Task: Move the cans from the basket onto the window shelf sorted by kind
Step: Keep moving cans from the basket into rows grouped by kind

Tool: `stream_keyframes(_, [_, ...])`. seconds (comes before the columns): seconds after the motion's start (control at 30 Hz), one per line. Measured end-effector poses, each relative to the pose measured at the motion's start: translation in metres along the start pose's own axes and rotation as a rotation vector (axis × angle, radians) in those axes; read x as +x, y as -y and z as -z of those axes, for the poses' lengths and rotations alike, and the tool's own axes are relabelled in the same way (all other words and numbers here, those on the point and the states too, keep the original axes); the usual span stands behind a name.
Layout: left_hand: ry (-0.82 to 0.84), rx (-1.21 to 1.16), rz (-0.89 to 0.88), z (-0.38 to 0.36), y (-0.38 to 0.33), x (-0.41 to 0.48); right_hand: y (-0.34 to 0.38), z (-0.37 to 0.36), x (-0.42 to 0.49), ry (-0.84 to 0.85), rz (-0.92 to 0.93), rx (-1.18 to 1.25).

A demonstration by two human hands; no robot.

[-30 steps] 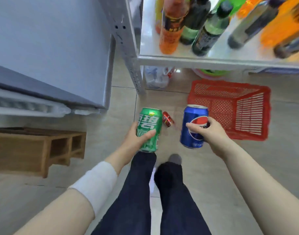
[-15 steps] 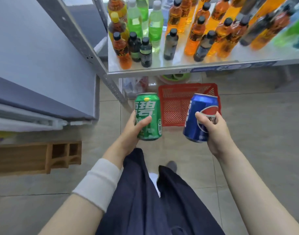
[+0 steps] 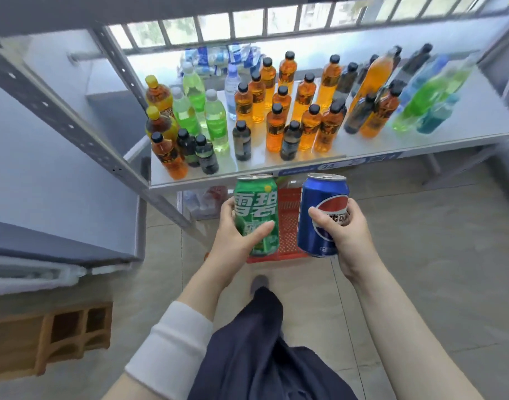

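From the head camera, the left hand (image 3: 236, 241) grips a green can (image 3: 257, 209), thumb across its front and fingers wrapped behind. The can is bright green with large white Chinese characters and a yellow dot near the silver rim; it stands nearly upright, its top closed. The right hand (image 3: 348, 235) is clamped on a blue can (image 3: 319, 215), thumb over the red, white and blue round logo, fingers curled around the far side. This can leans slightly, and its silver top is also closed.

Both cans are held in the air side by side, apart, just below the front edge of the shelf (image 3: 420, 140). The red basket (image 3: 288, 226) sits on the floor beneath the shelf and shows in the gap between the cans. Rows of orange, green, dark and clear bottles (image 3: 276, 122) stand on the shelf before the barred window (image 3: 247, 24).
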State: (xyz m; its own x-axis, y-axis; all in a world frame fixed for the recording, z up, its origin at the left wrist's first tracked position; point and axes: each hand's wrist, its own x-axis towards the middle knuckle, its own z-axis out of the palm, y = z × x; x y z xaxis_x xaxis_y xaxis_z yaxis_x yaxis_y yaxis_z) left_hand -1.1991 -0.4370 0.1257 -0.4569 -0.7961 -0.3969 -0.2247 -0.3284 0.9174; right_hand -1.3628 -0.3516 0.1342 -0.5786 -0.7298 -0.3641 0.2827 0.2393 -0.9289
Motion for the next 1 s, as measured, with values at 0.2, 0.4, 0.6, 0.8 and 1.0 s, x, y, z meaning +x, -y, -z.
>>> stream_keyframes(0.2, [-0.006, 0.057, -0.155, -0.014, -0.068, 0.04, 0.057, -0.003, 0.042, -0.003, 0.107, 0.007])
stream_keyframes(0.4, [-0.039, 0.043, -0.274, -0.024, -0.137, 0.068, 0.125, -0.005, 0.081, 0.064, 0.237, 0.004])
stream_keyframes(0.6, [-0.167, -0.006, -0.405, -0.033, -0.208, 0.096, 0.202, -0.001, 0.126, 0.2, 0.38, -0.054])
stream_keyframes(0.8, [-0.297, -0.007, -0.526, -0.046, -0.26, 0.126, 0.262, -0.007, 0.178, 0.288, 0.454, -0.086])
stream_keyframes(1.0, [-0.448, 0.031, -0.579, -0.03, -0.29, 0.153, 0.303, -0.03, 0.211, 0.408, 0.553, -0.152])
